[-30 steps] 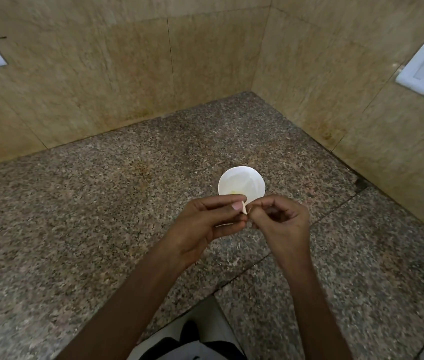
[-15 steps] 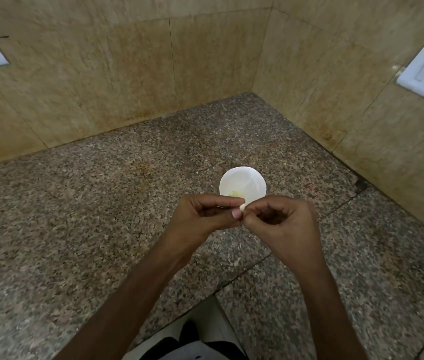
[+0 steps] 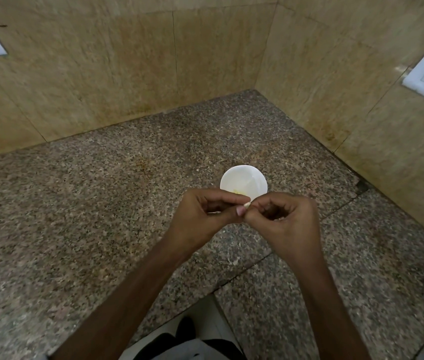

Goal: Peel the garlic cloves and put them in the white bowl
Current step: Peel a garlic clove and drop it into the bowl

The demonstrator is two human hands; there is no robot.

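**A:** What are the hands doing?

**B:** The left hand (image 3: 200,216) has its fingers curled, thumb and forefinger pinching a garlic clove (image 3: 246,204). The right hand (image 3: 286,222) is curled too, and its fingertips meet the same clove from the other side. Only a pale tip shows between them, so I cannot tell how much skin is left on it.

**A:** How will it handle?

**B:** I judge it very light, firm under the skin and small enough to slip. The skin should be papery and brittle and tear in flakes. Once bare, the clove is likely tacky and slick. I'd pinch the body with one hand and pick at the skin's loose edge near the tip with the other hand's nails.

**A:** And the bowl?

**B:** The white bowl (image 3: 244,180) sits on the counter (image 3: 101,216) just beyond the fingertips, partly hidden by them. There are yellowish bits inside, too small to identify. A few pale flecks (image 3: 234,261) lie on the counter below the hands, towards the body.
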